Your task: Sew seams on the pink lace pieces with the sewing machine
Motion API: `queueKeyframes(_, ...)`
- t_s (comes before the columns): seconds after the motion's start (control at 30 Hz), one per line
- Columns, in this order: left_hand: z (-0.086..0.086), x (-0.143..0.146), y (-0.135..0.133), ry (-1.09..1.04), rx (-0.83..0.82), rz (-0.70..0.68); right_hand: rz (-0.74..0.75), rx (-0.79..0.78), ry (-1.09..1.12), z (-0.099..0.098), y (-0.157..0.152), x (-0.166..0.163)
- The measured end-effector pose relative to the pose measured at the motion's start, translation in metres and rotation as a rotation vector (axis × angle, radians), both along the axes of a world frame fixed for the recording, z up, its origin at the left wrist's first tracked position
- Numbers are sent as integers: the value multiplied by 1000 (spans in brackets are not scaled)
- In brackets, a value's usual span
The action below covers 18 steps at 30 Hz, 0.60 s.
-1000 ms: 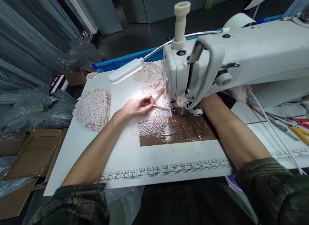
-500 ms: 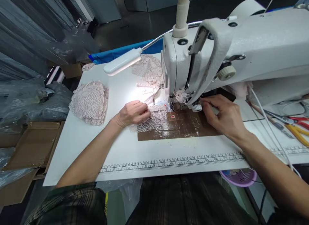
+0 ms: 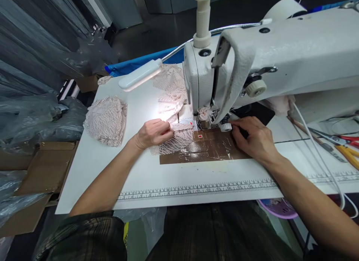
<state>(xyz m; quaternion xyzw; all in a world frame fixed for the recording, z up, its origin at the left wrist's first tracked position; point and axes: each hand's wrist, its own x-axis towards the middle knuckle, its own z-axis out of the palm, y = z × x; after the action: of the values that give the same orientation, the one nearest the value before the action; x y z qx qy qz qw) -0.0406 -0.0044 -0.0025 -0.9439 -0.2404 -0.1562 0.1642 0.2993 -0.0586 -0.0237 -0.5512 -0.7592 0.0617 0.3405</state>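
Note:
Pale pink lace fabric [image 3: 178,140] lies partly under the needle end of a white sewing machine [image 3: 193,77]. My left hand [image 3: 155,134] is closed on the left edge of this lace, just left of the presser foot. Close beside a small white ribbed knob [image 3: 226,127] at the machine's base is my right hand [image 3: 254,137]. Its thumb and forefinger are bent together in a pinch; whatever lies between their tips is hidden. A bunched pink scrap [image 3: 205,113] hangs at the needle area. Brown tape [image 3: 210,152] covers the bed in front.
A stack of lace pieces [image 3: 106,120] rests on the table's left side, and more lace [image 3: 171,79] lies behind the needle. A lamp [image 3: 140,74] reaches over from the machine. Yellow-handled pliers [image 3: 349,156] lie at right. A printed ruler [image 3: 196,192] runs along the front edge.
The view has shifted slightly, with the machine now a little farther left in the picture. Both hands keep nearly the same places against the lace and the machine.

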Motion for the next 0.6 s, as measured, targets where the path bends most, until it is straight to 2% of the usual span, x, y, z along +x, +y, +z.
queueKeyframes(0.1, 2, 1, 0, 26, -12, -20, -10, -7, 6, 0, 0, -1)
queueKeyframes(0.2, 6, 2, -1, 43, -84, 25, -16, -11, 16, 1, -2, -2)
queueKeyframes(0.37, 7, 4, -6, -41, -167, 65, -21, 8, 38, 2, -3, -1)
queueKeyframes(0.5, 2, 6, -2, -339, -455, 188, -43, 58, 109, 1, -2, 1)
queueKeyframes(0.6, 5, 8, 8, -432, -690, 219, -67, 77, 124, 1, -1, 0)
